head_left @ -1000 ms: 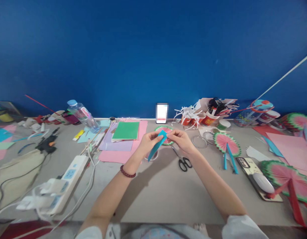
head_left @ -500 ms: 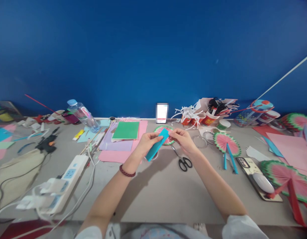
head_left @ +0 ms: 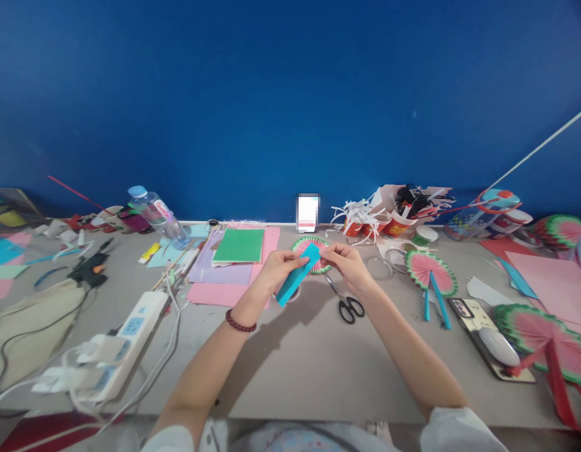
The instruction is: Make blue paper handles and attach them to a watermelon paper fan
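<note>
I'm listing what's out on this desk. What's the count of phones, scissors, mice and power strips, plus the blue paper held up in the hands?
Phones: 2
Scissors: 1
Mouse: 1
Power strip: 1
Blue paper, held: 1
Total: 6

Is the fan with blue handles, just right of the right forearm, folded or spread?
Spread. The fan shows pink pleats radiating to a green edge, and its blue handles angle apart.

Blue strip [head_left: 294,284] looks to me smooth matt paper | blue-handled fan [head_left: 430,271], right: ridged paper | scissors [head_left: 342,298]: metal blades, plastic handles | far-left bottle [head_left: 159,216]: clear glossy plastic | near-left power strip [head_left: 138,331]: smooth plastic | tabletop [head_left: 318,370]: matt
</note>
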The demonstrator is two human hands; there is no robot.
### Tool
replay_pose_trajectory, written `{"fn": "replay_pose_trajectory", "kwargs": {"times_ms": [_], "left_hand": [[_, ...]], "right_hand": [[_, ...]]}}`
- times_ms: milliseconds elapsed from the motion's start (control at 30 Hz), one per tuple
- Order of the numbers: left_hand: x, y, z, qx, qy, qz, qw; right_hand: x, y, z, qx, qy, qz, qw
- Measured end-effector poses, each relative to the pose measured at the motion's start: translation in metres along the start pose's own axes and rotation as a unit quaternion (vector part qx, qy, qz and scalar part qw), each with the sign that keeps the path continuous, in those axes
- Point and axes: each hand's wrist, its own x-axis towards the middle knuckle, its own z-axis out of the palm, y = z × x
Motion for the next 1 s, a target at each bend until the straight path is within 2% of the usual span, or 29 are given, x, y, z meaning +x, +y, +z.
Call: {"fn": "replay_pose_trajectory", "kwargs": {"times_ms": [367,500,633,767,1000], "left_hand": [[0.003,-0.003,0.0,0.012,0.006,0.011,1.0],[0.002,-0.007,0.005,0.021,0.01,0.024,0.999],[0.001,-0.015,0.016,-0.014,0.015,0.046,0.999],[-0.003,-0.017,0.026,-0.042,0.024,0.055,0.997],[-0.01,-0.02,0.037,-0.057,0.047,0.066,0.995]], "right_hand": [[0.0,0.001,0.001,-0.009,0.012,-0.004,1.0],[-0.001,0.006,0.007,-0.018,0.036,-0.039,0.998],[-0.003,0.016,0.012,-0.068,0.058,-0.084,0.992],[-0.005,0.021,0.014,-0.154,0.077,-0.131,0.976],[-0.008,0.019,0.016,-0.273,0.121,-0.212,0.931]]}}
